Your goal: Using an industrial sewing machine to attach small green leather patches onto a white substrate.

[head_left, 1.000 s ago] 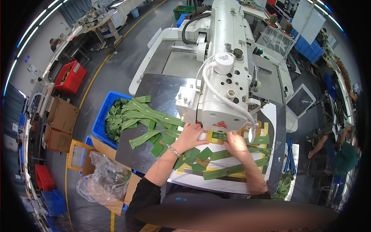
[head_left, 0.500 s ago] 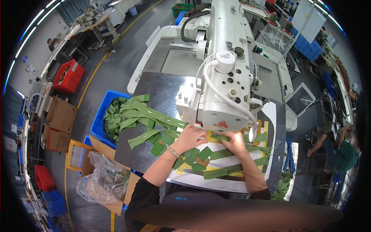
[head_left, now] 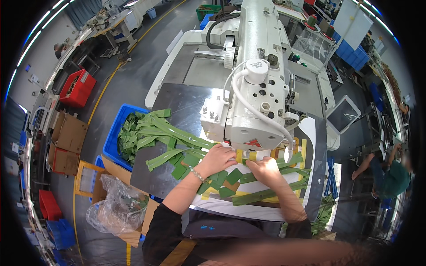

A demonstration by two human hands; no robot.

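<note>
At the front of a white sewing machine head (head_left: 253, 128), my left hand (head_left: 216, 161) rests with its fingers curled and their tips together; whatever lies under them is hidden. To its right, my right hand (head_left: 266, 172) pinches a green strap (head_left: 290, 161) whose far end sticks out beyond the hand. More green straps (head_left: 270, 193) lie on the white, yellow-taped work plate (head_left: 262, 213). Small green fabric squares (head_left: 218, 181) are scattered below my left hand. Long green straps (head_left: 173, 133) run from the left up to that hand.
A blue bin (head_left: 116, 137) heaped with green straps stands at the left of the metal table (head_left: 151, 177). Beside it are an open carton with clear plastic (head_left: 113, 213) and a yellow frame (head_left: 84, 177). A tilted screen (head_left: 344, 114) and a seated person (head_left: 395, 179) are at right.
My right hand has drawn slightly toward me and left, and the strap in it has tilted, its right end swinging away from me. My left hand stays nearly in place.
</note>
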